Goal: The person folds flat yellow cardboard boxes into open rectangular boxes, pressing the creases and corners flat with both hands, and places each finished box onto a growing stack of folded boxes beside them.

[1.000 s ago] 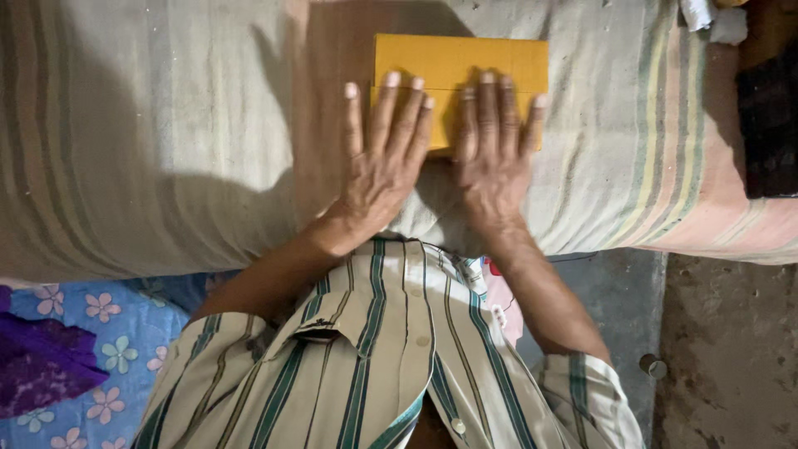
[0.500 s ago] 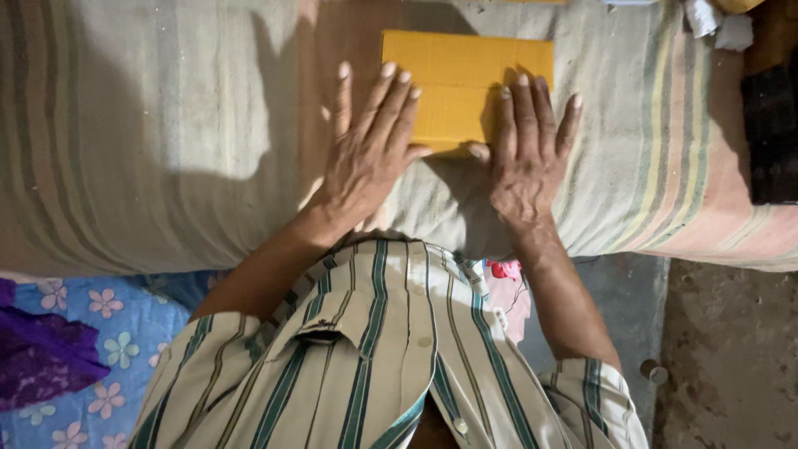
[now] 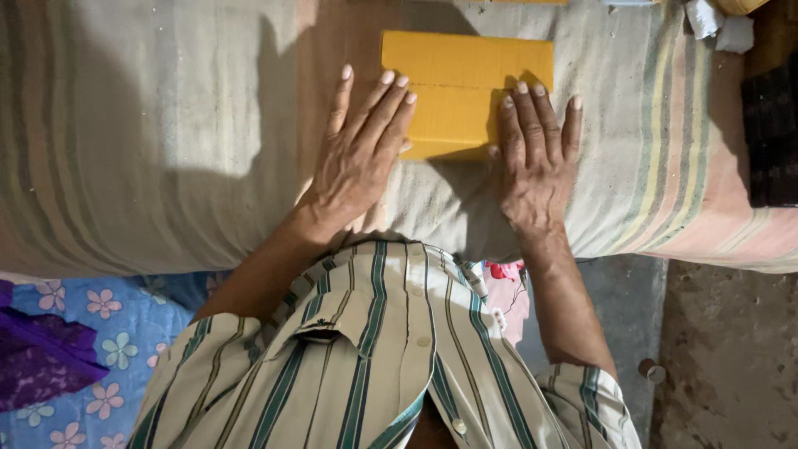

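A flat yellow folded cardboard piece [image 3: 461,79] lies on a striped cloth-covered surface [image 3: 150,150]. My left hand [image 3: 359,154] rests flat with fingers spread, its fingertips touching the card's left edge. My right hand [image 3: 536,154] lies flat too, fingers apart, its fingertips on the card's lower right corner. Neither hand grips anything. My striped shirt [image 3: 374,357] fills the bottom of the view.
A dark cloth item [image 3: 771,137] lies at the right edge of the surface. White crumpled bits [image 3: 713,23] sit at the top right. Blue flowered fabric [image 3: 91,349] and purple cloth [image 3: 41,366] lie low on the left. Bare floor [image 3: 731,357] shows at the right.
Both hands have slid back toward me and apart, off the middle of the yellow card to its lower edges. The card now shows more fully.
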Tool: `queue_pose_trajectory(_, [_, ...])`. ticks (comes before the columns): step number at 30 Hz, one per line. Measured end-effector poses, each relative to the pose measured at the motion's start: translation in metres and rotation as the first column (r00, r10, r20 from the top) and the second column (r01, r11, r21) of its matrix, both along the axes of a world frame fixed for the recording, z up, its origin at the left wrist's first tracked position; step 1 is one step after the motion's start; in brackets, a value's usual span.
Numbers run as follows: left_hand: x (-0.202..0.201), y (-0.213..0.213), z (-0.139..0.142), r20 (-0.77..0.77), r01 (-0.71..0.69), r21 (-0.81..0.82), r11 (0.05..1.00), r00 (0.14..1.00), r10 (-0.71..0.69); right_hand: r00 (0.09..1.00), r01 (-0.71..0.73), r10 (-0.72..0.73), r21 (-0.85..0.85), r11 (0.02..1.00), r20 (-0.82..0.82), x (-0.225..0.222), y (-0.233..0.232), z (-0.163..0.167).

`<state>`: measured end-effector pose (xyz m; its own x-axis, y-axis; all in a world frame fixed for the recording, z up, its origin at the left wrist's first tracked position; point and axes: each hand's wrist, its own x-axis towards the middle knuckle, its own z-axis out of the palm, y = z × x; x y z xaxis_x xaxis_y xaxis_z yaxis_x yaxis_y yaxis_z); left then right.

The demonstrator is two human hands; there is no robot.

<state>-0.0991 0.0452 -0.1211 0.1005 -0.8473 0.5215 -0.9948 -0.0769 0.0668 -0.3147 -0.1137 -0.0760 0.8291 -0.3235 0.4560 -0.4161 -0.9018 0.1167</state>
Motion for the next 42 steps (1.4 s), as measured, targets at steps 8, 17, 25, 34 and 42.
queue_pose_trajectory(8, [-0.016, -0.014, 0.024, -0.086, 0.065, 0.076, 0.995, 0.995, -0.059, 0.991, -0.129, 0.116, 0.219, 0.967, 0.073, 0.029, 0.03, 0.015])
queue_pose_trajectory(17, [-0.004, -0.039, 0.038, -0.311, -0.013, 0.021, 1.0, 0.95, 0.019, 0.999, -0.028, 0.021, 0.173, 0.984, 0.04, 0.039, 0.02, 0.054])
queue_pose_trajectory(25, [-0.01, -0.083, 0.047, -0.245, -0.145, 0.063, 0.987, 0.957, 0.156, 0.989, 0.062, -0.094, 0.252, 0.966, 0.115, 0.082, -0.009, 0.049])
queue_pose_trajectory(34, [0.007, -0.126, 0.017, -0.556, -0.134, 0.149, 0.98, 0.808, 0.195, 0.996, -0.057, 0.051, 0.092, 0.994, 0.068, 0.107, -0.06, -0.002])
queue_pose_trajectory(42, [0.01, -0.134, -0.002, -0.454, -0.213, 0.077, 0.974, 0.862, 0.224, 0.983, 0.181, -0.182, 0.108, 0.977, -0.006, 0.111, -0.064, -0.013])
